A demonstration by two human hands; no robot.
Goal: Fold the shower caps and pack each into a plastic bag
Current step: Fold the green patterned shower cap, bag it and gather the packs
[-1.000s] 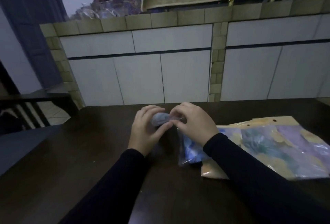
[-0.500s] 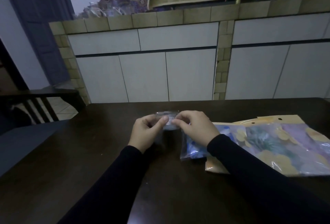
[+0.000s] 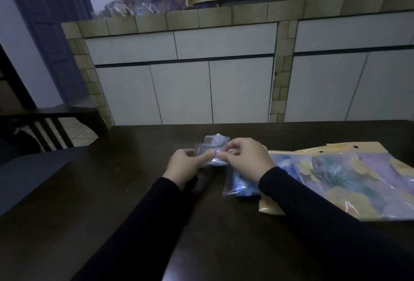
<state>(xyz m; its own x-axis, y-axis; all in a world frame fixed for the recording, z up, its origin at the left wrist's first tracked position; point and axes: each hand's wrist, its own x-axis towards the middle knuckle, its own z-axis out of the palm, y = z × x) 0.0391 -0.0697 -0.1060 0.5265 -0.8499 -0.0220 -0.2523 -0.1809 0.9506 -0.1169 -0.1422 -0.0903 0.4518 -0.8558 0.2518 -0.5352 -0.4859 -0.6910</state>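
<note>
A small clear plastic bag (image 3: 214, 151) with a pale folded shower cap inside is held just above the dark table (image 3: 112, 191). My left hand (image 3: 186, 165) pinches its left edge with thumb and fingers. My right hand (image 3: 245, 158) pinches its right edge, thumb near the left thumb. A second small bag with a blue shower cap (image 3: 240, 185) lies on the table under my right wrist, partly hidden by it.
A large flat package with a yellow flower print (image 3: 349, 175) lies on the table to the right. A dark chair back (image 3: 51, 121) stands off the table's left corner. A tiled counter wall (image 3: 201, 79) rises behind the table.
Both hands drew slightly apart and now pinch the bag by its edges; a second ago they cupped closely around the bundle. More of the bag shows above the fingers.
</note>
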